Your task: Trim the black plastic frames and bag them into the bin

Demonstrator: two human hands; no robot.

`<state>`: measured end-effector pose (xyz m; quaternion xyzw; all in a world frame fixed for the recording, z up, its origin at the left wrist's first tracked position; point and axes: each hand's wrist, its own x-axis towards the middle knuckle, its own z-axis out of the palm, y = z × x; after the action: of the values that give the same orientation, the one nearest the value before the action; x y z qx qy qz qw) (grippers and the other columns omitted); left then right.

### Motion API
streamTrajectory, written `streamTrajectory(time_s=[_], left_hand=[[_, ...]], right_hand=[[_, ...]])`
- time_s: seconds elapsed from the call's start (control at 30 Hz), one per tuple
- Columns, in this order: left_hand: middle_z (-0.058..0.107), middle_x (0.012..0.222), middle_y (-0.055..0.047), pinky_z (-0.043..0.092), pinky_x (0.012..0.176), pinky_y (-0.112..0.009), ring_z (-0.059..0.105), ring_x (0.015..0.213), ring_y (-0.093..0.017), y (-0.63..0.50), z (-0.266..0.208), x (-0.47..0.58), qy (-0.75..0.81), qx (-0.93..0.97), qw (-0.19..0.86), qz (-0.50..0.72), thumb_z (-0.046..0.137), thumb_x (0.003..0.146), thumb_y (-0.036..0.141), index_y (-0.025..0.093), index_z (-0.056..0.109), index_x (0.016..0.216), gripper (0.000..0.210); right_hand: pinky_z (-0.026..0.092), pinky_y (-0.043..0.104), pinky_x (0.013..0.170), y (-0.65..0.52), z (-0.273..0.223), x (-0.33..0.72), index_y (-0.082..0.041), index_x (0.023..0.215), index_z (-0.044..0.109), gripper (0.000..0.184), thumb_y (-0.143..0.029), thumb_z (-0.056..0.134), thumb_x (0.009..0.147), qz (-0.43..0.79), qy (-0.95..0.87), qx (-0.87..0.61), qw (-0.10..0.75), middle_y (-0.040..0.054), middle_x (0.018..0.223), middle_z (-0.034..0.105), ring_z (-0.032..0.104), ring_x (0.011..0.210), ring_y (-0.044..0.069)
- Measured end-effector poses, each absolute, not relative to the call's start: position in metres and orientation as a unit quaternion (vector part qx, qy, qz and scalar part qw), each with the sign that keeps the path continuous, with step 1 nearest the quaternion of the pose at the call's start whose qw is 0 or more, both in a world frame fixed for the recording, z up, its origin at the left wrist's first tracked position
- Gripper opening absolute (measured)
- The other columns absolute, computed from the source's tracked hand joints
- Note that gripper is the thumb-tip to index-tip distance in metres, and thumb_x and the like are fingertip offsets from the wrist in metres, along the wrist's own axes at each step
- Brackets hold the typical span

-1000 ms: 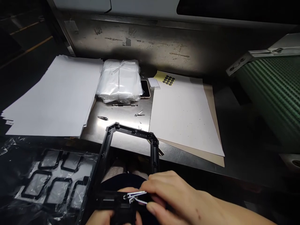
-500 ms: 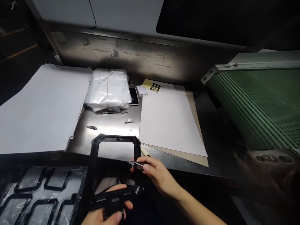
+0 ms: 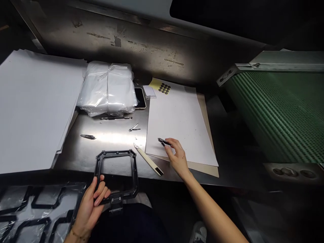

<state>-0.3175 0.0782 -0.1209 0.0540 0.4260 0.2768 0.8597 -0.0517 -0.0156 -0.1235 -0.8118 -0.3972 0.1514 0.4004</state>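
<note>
My left hand (image 3: pixel 95 199) is closed around the lower left corner of a black plastic frame (image 3: pixel 135 172), which has clipped corners and a hinge-like block at its bottom edge. The frame is held up in front of the table's edge. In my right hand (image 3: pixel 178 157) is a nail clipper (image 3: pixel 162 141), pinched between thumb and fingers just over the white paper sheet (image 3: pixel 174 118). A cream-handled utility knife (image 3: pixel 148 159) lies between the two hands. Behind it rests a second, opened nail clipper (image 3: pixel 134 127). Farther left is a small dark clipper-like tool (image 3: pixel 87 136).
A tied bundle of clear plastic bags (image 3: pixel 107 89) sits at the back, beside a phone (image 3: pixel 140 98) and a pen (image 3: pixel 116 118). White sheets (image 3: pixel 37 111) are stacked left. Bagged black frames (image 3: pixel 32 222) lie lower left. A green conveyor belt (image 3: pixel 283 111) stands right.
My right hand has moved away from the frame, up and right over the paper, carrying the nail clipper. My left hand now grips the frame's left corner. The utility knife has come fully into view.
</note>
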Motion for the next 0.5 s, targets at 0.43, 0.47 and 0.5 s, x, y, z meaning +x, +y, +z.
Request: streamTrajectory(time_s=[0.43, 0.47, 0.5], left_hand=[[0.030, 0.034, 0.011, 0.033, 0.039, -0.018, 0.022, 0.029, 0.001, 0.090, -0.141, -0.318, 0.483, 0.017, 0.839, 0.249, 0.049, 0.078, 0.031, 0.009, 0.057, 0.067, 0.025], [0.030, 0.034, 0.011, 0.033, 0.039, -0.018, 0.022, 0.029, 0.001, 0.090, -0.142, -0.318, 0.487, 0.019, 0.836, 0.251, 0.050, 0.078, 0.031, 0.009, 0.057, 0.067, 0.026], [0.030, 0.034, 0.011, 0.033, 0.039, -0.018, 0.022, 0.029, 0.001, 0.090, -0.143, -0.318, 0.492, 0.021, 0.833, 0.251, 0.050, 0.078, 0.032, 0.009, 0.058, 0.066, 0.026]], right_hand=[[0.040, 0.028, 0.060, 0.023, -0.133, -0.100, -0.011, 0.085, 0.056, 0.017, -0.019, 0.042, 0.080, 0.095, -0.589, -0.800, 0.060, 0.0115, 0.086, 0.055, 0.050, 0.077, 0.021], [0.040, 0.028, 0.059, 0.027, -0.130, -0.101, -0.009, 0.086, 0.055, 0.019, -0.016, 0.038, 0.081, 0.095, -0.590, -0.801, 0.045, 0.0123, 0.085, 0.055, 0.051, 0.077, 0.021], [0.039, 0.027, 0.058, 0.030, -0.127, -0.102, -0.008, 0.087, 0.054, 0.021, -0.014, 0.034, 0.082, 0.096, -0.593, -0.799, 0.031, 0.0122, 0.084, 0.056, 0.051, 0.074, 0.020]])
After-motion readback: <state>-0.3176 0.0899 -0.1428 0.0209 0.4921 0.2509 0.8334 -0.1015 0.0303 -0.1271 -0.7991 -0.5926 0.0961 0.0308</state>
